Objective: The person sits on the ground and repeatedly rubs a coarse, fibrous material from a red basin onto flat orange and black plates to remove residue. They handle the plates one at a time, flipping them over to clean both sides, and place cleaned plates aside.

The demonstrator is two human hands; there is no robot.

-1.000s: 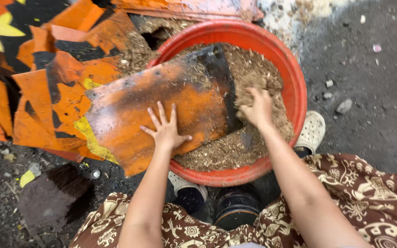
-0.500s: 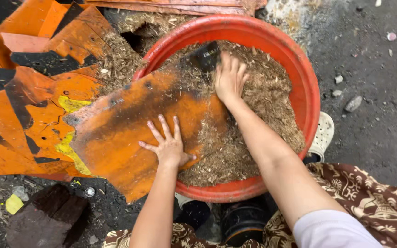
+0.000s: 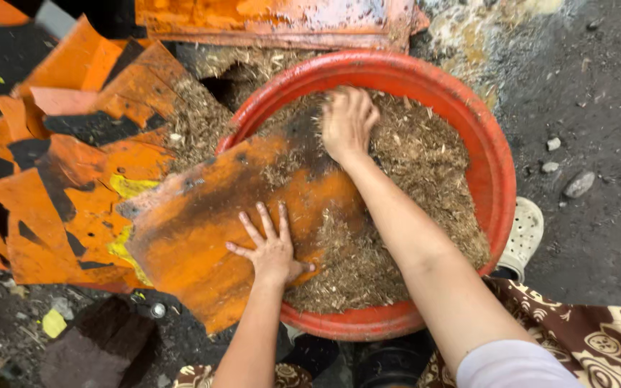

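Nearest the camera, brown cloth with a pale pattern [image 3: 598,345] covers the person's lap at the lower right, and a white sleeve [image 3: 512,366] ends above the right elbow. Dark shoes sit below the tub's near rim, and a white shoe [image 3: 522,233] shows just beside the tub's right edge.

The left hand [image 3: 271,248] lies flat with its fingers spread wide, palm down on the orange sheet [image 3: 217,223]; it grips nothing, only presses. This sheet, a curved orange piece streaked with black, rests tilted over the left rim of the red tub [image 3: 497,165], its far end reaching into the tub's filling.

The right hand [image 3: 346,122] is farther in, fingers loosely curled and dug into the dry brown shredded material [image 3: 425,165] near the sheet's upper end. Whether it has hold of a clump cannot be told, as the fingertips are buried.

The tub stands on dark, gritty ground [image 3: 598,108] scattered with small stones [image 3: 578,183]. To the left, torn orange fragments [image 3: 59,187] with black and yellow patches lie piled, with more shredded material spilled between them and the tub. At the far edge, a long orange slab [image 3: 274,21] lies across the top.
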